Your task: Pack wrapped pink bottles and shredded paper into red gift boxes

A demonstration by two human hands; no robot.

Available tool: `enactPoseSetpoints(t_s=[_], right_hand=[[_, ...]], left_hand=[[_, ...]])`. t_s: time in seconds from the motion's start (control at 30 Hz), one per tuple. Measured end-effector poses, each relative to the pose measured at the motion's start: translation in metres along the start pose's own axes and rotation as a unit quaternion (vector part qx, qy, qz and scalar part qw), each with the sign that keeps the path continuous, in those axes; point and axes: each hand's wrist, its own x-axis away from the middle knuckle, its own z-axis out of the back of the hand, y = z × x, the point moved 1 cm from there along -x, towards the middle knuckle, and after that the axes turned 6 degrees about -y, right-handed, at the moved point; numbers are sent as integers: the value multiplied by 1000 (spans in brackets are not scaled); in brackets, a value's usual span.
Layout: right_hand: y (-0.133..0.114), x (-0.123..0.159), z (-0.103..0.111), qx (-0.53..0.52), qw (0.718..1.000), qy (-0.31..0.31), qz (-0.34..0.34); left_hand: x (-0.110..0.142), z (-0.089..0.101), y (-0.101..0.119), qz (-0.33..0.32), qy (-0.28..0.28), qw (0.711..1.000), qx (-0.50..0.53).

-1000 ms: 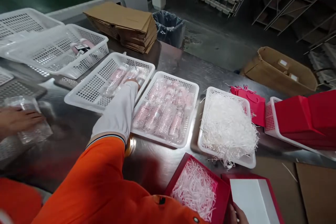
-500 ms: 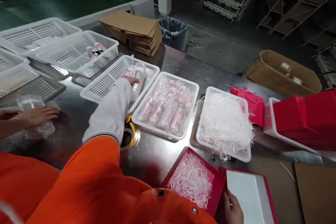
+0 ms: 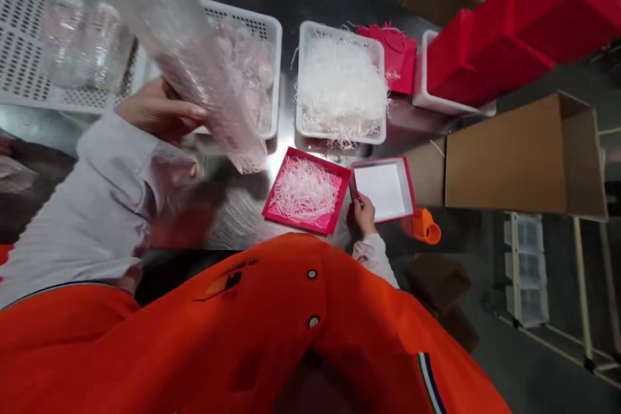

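Observation:
My left hand (image 3: 162, 107) is raised over the left part of the table, its fingers closed on a long bubble-wrapped package (image 3: 194, 65) with something pink inside. The package hangs tilted, its lower end toward an open red box (image 3: 336, 212). White shredded paper (image 3: 305, 189) lies in that box. My right hand (image 3: 365, 215) grips the left wall of a red-edged, white-lined box lid (image 3: 383, 191), close to the box's right side.
Behind stand a white basket (image 3: 275, 77) of wrapped pink items, a basket (image 3: 301, 103) of shredded paper, and a perforated basket (image 3: 29, 94) at left. Red paper bags (image 3: 400, 65), stacked red boxes (image 3: 490, 32), a cardboard carton (image 3: 504, 155) and an orange tape dispenser (image 3: 427, 228) are to the right.
My left hand has lifted the bubble-wrapped package out of the perforated basket and brought it toward me. My view has turned down and to the right. My right hand still grips the lid.

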Motion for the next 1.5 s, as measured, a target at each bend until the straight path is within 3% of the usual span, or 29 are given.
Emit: enactPoseSetpoints(t_s=[0.1, 0.23, 0.3, 0.37, 0.47, 0.6, 0.67, 0.8, 1.0, 1.17, 1.27, 1.4, 1.47, 1.5], right_hand=[[-9, -5, 0, 11, 1000, -11, 10], [-22, 9, -1, 62, 997, 40, 26], [-26, 23, -6, 54, 998, 2, 18], [-27, 35, -15, 44, 997, -69, 15], [-27, 41, -25, 43, 989, -132, 46], [-26, 35, -25, 25, 984, -162, 63], [-28, 32, -23, 26, 984, -164, 67], [-32, 31, -21, 40, 983, -162, 75], [-30, 32, -21, 74, 977, -174, 95], [-52, 47, -22, 154, 971, -109, 144], [-79, 56, -30, 242, 926, -197, 211], [-104, 53, -36, 353, 862, -293, 216], [-111, 48, -34, 379, 843, -316, 213], [-113, 45, -32, 384, 837, -325, 214]], left_hand=[[-3, -67, 3, -101, -148, 983, 49], [-1, -130, 0, -123, -222, 967, -34], [5, -151, -1, -142, -224, 955, -134], [10, -168, -1, -175, -228, 924, -252], [14, -193, -5, -193, -283, 852, -395], [12, -231, -20, -150, -339, 769, -521], [8, -251, -31, -124, -338, 761, -539], [5, -280, -56, -103, -358, 773, -513], [14, -287, -76, -72, -371, 795, -475], [22, -277, -72, -74, -342, 809, -472], [28, -275, -69, -75, -327, 821, -462], [27, -265, -63, -58, -345, 832, -430], [15, -242, -57, -46, -311, 875, -369], [4, -225, -54, -41, -262, 905, -333]])
